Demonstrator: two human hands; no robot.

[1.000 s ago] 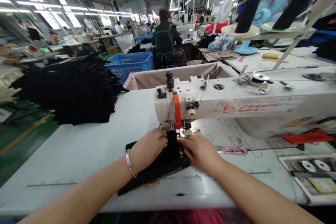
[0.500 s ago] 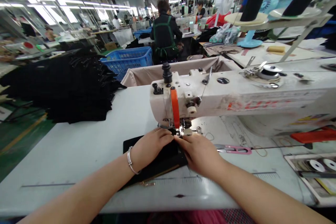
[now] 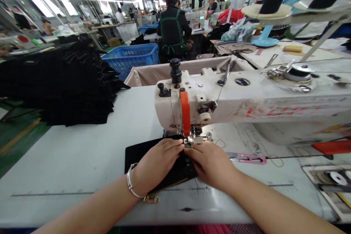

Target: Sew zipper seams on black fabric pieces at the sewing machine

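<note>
A flat black fabric piece (image 3: 139, 152) lies on the sewing machine bed, its far edge at the presser foot (image 3: 187, 140). A gold-coloured zipper runs along its near edge, and a gold pull (image 3: 151, 199) hangs there. My left hand (image 3: 161, 157), with a silver bangle above it, presses on top of the fabric, fingers together and tips beside the foot. From the other side, my right hand (image 3: 210, 159) holds the fabric's right edge, its fingers bent close to the foot. The white sewing machine (image 3: 233, 98) has an orange guard (image 3: 185, 113) in front of the needle, which I cannot make out.
Pink-handled thread snips (image 3: 251, 158) lie right of my right hand. A tall stack of black fabric pieces (image 3: 60, 84) sits at the table's left. Behind stand a blue basket (image 3: 131, 58), a beige cloth-lined bin (image 3: 148, 75) and a seated co-worker (image 3: 174, 25). Bobbins (image 3: 336, 178) fill a tray at right.
The fabric has turned slightly and moved a little under my hands. My left hand has shifted slightly, and the zipper pull shows more clearly. The camera view has also shifted a little.
</note>
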